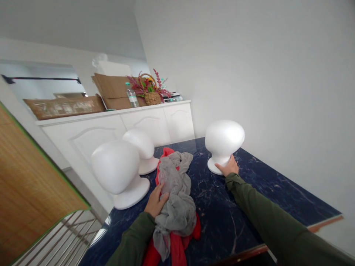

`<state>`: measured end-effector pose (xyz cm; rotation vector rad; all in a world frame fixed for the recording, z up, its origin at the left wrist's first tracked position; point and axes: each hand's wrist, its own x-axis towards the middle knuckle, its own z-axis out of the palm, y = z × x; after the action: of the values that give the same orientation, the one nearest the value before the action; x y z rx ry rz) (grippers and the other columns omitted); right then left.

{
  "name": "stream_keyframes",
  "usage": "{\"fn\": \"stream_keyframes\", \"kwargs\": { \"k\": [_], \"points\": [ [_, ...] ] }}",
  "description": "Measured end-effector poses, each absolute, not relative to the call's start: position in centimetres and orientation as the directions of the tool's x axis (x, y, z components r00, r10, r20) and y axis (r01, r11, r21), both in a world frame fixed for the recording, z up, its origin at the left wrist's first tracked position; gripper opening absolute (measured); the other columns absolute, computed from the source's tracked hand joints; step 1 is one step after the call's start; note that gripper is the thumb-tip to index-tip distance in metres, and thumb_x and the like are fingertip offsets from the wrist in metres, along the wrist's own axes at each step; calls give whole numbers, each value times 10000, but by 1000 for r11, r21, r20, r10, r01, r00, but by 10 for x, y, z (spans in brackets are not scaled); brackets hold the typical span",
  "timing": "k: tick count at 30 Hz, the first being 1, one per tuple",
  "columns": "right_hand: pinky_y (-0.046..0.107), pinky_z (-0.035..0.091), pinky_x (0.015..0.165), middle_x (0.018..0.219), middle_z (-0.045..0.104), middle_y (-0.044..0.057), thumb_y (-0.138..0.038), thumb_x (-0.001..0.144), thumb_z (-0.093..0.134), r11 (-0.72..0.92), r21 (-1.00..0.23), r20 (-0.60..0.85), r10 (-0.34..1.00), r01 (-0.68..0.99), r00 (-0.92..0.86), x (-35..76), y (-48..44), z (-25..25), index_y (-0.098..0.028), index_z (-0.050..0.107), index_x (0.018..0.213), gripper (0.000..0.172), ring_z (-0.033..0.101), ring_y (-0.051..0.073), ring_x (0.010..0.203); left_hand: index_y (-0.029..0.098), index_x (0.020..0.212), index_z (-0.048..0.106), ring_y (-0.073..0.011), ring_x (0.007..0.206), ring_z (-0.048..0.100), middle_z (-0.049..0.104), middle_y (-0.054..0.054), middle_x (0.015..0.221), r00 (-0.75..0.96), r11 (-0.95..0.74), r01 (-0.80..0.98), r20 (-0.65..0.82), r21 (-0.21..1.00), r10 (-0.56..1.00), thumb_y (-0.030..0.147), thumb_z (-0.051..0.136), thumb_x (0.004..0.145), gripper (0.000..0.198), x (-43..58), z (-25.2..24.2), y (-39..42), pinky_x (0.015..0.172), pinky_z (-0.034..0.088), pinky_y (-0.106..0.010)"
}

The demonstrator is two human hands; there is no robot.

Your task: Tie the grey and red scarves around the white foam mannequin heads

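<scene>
My right hand (230, 167) is closed around the neck of a white mannequin head (224, 136), just above its round base. The head stands upright on the dark blue marbled table (213, 214). My left hand (156, 200) lies on the left side of a crumpled grey scarf (177, 207), thumb and fingers apart. Under the grey cloth is a red cloth (179, 249), showing at the far end and at the near edge. To the left stand two more white mannequin heads, a near one (116, 166) and a farther one (141, 144) partly behind it.
A white cabinet (149, 122) borders the table's far side, bearing cardboard boxes (113, 92), a water bottle (132, 96) and a flower basket (152, 98). At the left are a wooden panel (33, 177) and a metal rack (69, 236). A plain wall rises on the right.
</scene>
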<state>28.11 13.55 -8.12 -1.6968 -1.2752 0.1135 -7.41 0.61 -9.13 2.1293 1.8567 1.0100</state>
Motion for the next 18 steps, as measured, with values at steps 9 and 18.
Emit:
{"fn": "stream_keyframes", "kwargs": {
  "k": [9, 18],
  "points": [
    [376, 411, 798, 1002, 567, 114, -490, 542, 652, 344, -805, 507, 822, 483, 260, 287, 126, -74, -146, 470, 1079, 663, 527, 260, 907, 84, 1149, 445, -247, 1133, 422, 478, -163, 1194, -81, -272, 850, 620, 452, 780, 433, 355, 777, 518, -58, -56, -30, 967, 319, -433],
    [392, 415, 821, 1056, 557, 116, -564, 539, 657, 444, -843, 537, 702, -302, -467, 222, 51, -61, -116, 474, 1086, 730, 526, 259, 938, 83, 1199, 410, -283, 1154, 400, 467, -165, 1220, 46, -312, 824, 494, 473, 868, 530, 503, 668, 700, 21, 8, -55, 970, 309, -435]
  ]
}}
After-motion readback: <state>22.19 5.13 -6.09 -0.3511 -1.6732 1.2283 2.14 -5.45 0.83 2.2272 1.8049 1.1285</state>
